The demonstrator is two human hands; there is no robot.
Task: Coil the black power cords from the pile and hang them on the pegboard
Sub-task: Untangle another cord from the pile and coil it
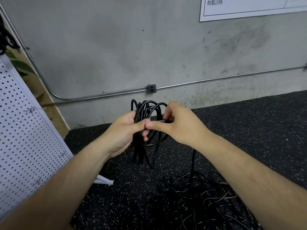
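Note:
A coiled black power cord (146, 110) is held up in front of me, its loops rising above my hands and its ends hanging below. My left hand (123, 131) grips the bundle of loops from the left. My right hand (178, 123) pinches a strand of the same cord at the right of the coil, thumb tip meeting my left thumb. The pile of black cords (199, 198) lies tangled on the floor below my right forearm. The white pegboard (21, 123) leans at the left with small metal hooks (29, 110) on it.
The speckled black rubber floor (249, 130) meets a grey concrete wall with a metal conduit and an outlet box (151, 88). A white foot of the pegboard stand (104, 180) lies on the floor. Dark cords (5, 37) hang at the top left.

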